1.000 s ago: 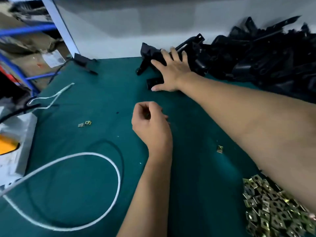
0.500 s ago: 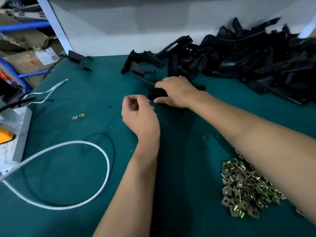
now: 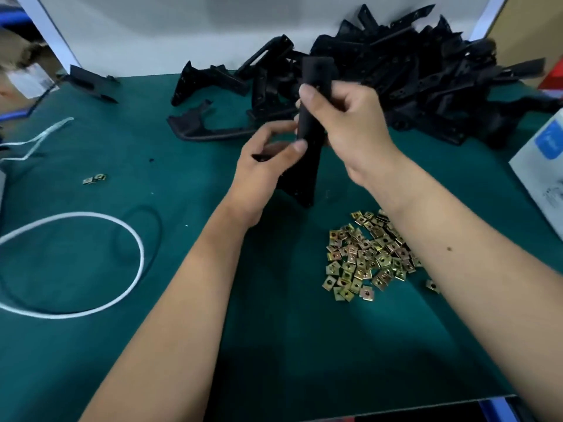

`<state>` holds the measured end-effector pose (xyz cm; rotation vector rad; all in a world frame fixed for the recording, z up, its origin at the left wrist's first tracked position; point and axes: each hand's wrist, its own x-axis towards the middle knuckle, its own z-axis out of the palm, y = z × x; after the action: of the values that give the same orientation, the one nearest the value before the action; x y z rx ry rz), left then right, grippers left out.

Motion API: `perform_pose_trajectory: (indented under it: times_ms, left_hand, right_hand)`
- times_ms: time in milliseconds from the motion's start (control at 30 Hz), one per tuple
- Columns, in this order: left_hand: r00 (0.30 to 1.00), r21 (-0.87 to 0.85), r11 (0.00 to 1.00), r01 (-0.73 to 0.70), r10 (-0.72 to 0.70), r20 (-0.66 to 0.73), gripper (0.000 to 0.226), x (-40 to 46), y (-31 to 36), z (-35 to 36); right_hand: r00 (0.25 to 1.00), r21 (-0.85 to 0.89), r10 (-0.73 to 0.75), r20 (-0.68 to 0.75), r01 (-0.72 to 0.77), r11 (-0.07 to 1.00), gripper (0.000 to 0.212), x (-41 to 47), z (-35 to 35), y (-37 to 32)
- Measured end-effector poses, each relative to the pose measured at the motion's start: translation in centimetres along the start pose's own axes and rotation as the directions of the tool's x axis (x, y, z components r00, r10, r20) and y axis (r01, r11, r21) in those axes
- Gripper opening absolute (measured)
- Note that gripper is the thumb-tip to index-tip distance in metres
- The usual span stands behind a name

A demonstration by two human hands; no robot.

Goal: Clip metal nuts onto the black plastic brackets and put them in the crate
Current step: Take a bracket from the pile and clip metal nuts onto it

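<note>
A: Bracket (image 3: 309, 141) is up off the mat (image 3: 189, 166), held near upright between both hands, in front of the bracket pile (image 3: 405, 77).
B: Grip?
A: Right hand (image 3: 350, 129) wrapped round its upper part, thumb across the front face. Left hand (image 3: 263, 175) pinches the lower part, thumb on the edge, fingers curled behind.
B: Nut in the left?
A: Can't tell, fingers hide it.
B: Nuts?
A: Loose heap (image 3: 365, 257) on the mat just under the right forearm. Two strays (image 3: 94, 179) well off to the left.
B: Anything else?
A: White cord (image 3: 134, 239) looped at left, one lone bracket (image 3: 91, 83) at the back-left corner, white box (image 3: 545, 175) at the right edge.
</note>
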<state>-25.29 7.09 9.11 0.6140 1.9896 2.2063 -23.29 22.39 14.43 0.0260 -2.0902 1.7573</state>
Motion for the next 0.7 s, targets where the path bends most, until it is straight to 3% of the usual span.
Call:
perform_pose_trajectory:
  times_ms: [33,100,200,300,367,467,600,700]
  left_hand:
    - [1.000,0.013,1.000,0.019,-0.019,-0.006,0.016,-0.1,-0.2,-0.1]
    - [0.987,-0.006,0.998,0.059,-0.059,-0.152,0.017,0.0,-0.4,-0.5]
    - [0.916,-0.274,0.956,0.104,-0.199,-0.348,0.010,0.6,0.0,-1.9]
    - [0.887,-0.477,0.866,0.150,-0.331,-0.322,0.023,1.0,0.3,-3.1]
    - [0.884,-0.529,0.829,0.183,-0.374,-0.281,0.041,1.0,0.1,-3.4]
    - [0.882,-0.563,0.800,0.207,-0.401,-0.246,0.041,0.8,0.1,-3.1]
    - [0.888,-0.705,0.665,0.246,-0.446,-0.112,0.033,0.9,0.1,-2.6]
    - [0.892,-0.727,0.640,0.247,-0.444,-0.089,0.022,0.9,-0.2,-1.8]
  right_hand:
    - [1.000,-0.021,0.013,0.019,-0.013,1.000,0.019,-0.3,-0.1,0.3]
    - [0.998,-0.021,0.063,-0.008,-0.064,0.998,0.021,-0.8,-0.8,0.9]
    - [0.998,-0.265,0.025,-0.052,-0.038,0.963,0.023,-2.0,-2.1,1.9]
    - [0.958,-0.611,0.046,0.283,0.144,0.778,0.018,-3.9,-2.4,2.9]
    - [0.908,-0.709,0.113,0.403,0.232,0.666,0.021,-4.8,-2.0,3.7]
    - [0.902,-0.716,0.104,0.419,0.258,0.648,0.017,-5.1,-1.7,3.7]
    - [0.916,-0.752,0.044,0.399,0.300,0.586,0.025,-5.2,-1.1,4.0]
    - [0.960,-0.649,-0.011,0.279,0.198,0.735,0.026,-5.2,-0.8,4.5]
